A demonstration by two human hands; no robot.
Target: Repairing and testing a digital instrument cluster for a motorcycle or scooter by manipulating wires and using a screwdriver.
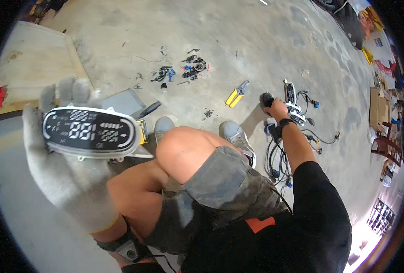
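My left hand, in a pale grey knit glove, holds up an oval digital instrument display with a black face and a white rim. Its face is turned toward me and shows white digits and bars. On the right, my bare right hand reaches down toward the floor, its fingers closed on a small black rounded part. Its exact kind cannot be made out. Just beyond that hand lies another black-faced display in a white frame. A white-framed part sits beside the wrist.
Black cables with connectors lie coiled by my right foot. Yellow-handled pliers rest on the concrete floor. Farther off are piles of black and blue scraps. A cardboard box and a chair stand at the right.
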